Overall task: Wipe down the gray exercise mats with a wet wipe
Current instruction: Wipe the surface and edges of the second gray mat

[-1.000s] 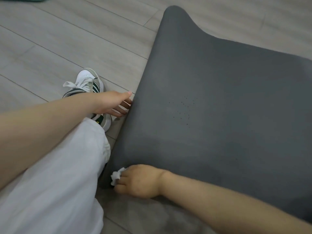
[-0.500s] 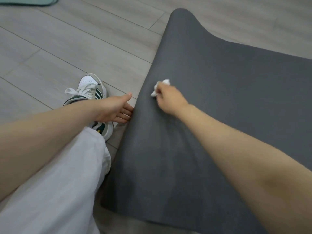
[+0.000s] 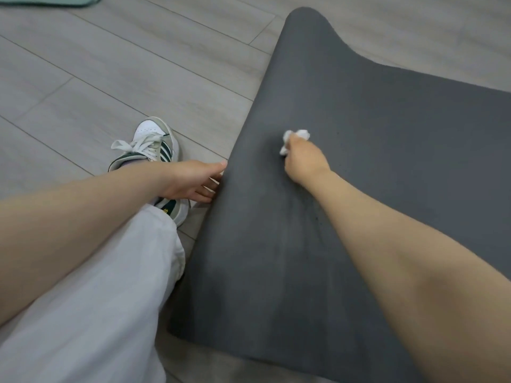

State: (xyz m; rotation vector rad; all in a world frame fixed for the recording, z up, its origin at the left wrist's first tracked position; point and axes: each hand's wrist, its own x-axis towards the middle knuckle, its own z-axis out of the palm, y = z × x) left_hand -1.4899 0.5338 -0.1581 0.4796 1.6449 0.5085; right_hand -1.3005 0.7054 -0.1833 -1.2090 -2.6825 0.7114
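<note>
A dark gray exercise mat (image 3: 373, 128) lies on the wood floor, filling the right half of the view. My right hand (image 3: 302, 160) grips a crumpled white wet wipe (image 3: 294, 138) and presses it on the mat a little in from the left edge. My left hand (image 3: 193, 179) holds the mat's left edge, thumb on top and fingers tucked under it. A damp, slightly lighter streak runs down the mat toward its near edge.
My leg in white trousers (image 3: 91, 299) and a white sneaker with green stripes (image 3: 153, 150) sit just left of the mat. Gray wood flooring (image 3: 124, 64) stretches left and beyond. A green mat's edge (image 3: 55, 0) shows at the top left.
My right hand swept the wipe from the mat's near left corner up along the left edge, then a little to the right. My left hand stayed on the edge.
</note>
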